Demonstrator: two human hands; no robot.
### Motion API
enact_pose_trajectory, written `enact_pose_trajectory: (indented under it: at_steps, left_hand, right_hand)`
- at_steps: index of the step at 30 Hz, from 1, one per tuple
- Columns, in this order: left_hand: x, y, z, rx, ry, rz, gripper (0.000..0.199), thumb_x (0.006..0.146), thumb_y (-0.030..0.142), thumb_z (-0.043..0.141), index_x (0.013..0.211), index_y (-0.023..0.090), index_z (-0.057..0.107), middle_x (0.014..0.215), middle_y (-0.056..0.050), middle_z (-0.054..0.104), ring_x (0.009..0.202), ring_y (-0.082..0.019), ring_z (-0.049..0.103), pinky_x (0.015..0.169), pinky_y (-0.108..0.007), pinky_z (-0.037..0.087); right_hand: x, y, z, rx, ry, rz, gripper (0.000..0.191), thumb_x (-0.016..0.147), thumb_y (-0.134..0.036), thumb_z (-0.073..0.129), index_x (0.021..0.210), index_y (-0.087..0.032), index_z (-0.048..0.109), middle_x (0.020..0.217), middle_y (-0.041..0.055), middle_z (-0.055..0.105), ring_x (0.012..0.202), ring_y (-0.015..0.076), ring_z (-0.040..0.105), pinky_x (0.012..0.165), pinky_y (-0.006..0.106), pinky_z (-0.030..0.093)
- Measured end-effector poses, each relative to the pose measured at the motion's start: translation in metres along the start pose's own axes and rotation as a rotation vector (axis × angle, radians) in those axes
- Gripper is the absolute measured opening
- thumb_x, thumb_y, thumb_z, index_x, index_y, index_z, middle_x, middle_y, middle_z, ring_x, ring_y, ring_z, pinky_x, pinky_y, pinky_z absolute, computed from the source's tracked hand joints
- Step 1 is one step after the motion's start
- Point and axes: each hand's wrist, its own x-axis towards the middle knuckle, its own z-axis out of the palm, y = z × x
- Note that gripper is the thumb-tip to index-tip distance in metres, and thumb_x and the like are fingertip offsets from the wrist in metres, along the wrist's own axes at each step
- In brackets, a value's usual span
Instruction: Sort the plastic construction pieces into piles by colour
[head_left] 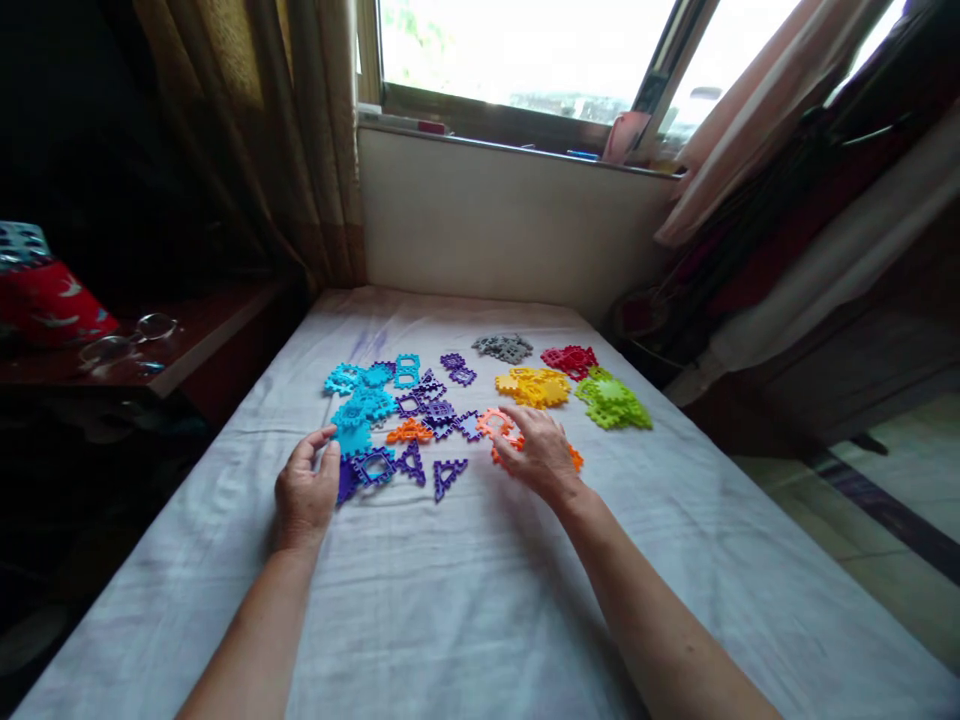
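Observation:
My left hand rests at the left edge of a pile of light blue interlocking plastic pieces. Its thumb and fingers are apart, with nothing held between them. A light orange toothed piece is pinched by my right hand, which hovers above other orange pieces partly hidden under it. Between the hands lie purple pieces, some square and some triangular, such as the purple triangle. One orange piece lies among the purple and blue ones.
Grey, red, yellow and lime green piles lie toward the back right of the cloth-covered surface. Eyeglasses and a red patterned item sit on a side table at left. A window wall stands behind.

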Motion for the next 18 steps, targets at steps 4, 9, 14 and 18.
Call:
enact_pose_trajectory:
  at_steps: [4,9,14,18]
  left_hand:
    - [0.0,0.004,-0.001,0.036,0.0,0.0,0.039,0.077,0.047,0.054,0.101,0.022,0.073,0.09,-0.004,0.076,0.071,-0.018,0.065,0.068,-0.029,0.052]
    - [0.0,0.004,-0.001,0.016,-0.013,-0.011,0.041,0.076,0.048,0.053,0.101,0.021,0.073,0.09,-0.005,0.075,0.077,-0.02,0.066,0.072,-0.03,0.052]
    - [0.001,0.002,0.001,0.0,-0.026,-0.009,0.042,0.077,0.049,0.054,0.102,0.021,0.072,0.091,-0.005,0.076,0.077,-0.02,0.066,0.073,-0.031,0.053]
    - [0.0,0.002,0.001,-0.007,-0.025,-0.018,0.042,0.077,0.049,0.054,0.102,0.02,0.073,0.093,-0.006,0.076,0.073,-0.018,0.065,0.069,-0.03,0.052]
  right_hand:
    - [-0.022,0.023,-0.007,-0.088,-0.063,0.001,0.039,0.085,-0.032,0.064,0.124,-0.027,0.067,0.127,0.0111,0.067,0.119,0.0304,0.059,0.098,0.046,0.046]
    - [-0.022,0.006,-0.012,-0.141,-0.083,-0.018,0.036,0.085,-0.031,0.066,0.121,-0.026,0.07,0.135,0.0133,0.062,0.124,0.0324,0.055,0.102,0.05,0.043]
    - [0.004,-0.044,0.002,-0.084,-0.174,-0.161,0.026,0.091,-0.028,0.057,0.111,-0.029,0.074,0.129,0.0062,0.065,0.118,0.0256,0.055,0.1,0.042,0.042]
    - [0.027,-0.08,0.031,-0.13,-0.267,-0.257,0.028,0.096,-0.031,0.051,0.112,-0.028,0.073,0.127,0.0066,0.065,0.115,0.0258,0.054,0.095,0.04,0.042]
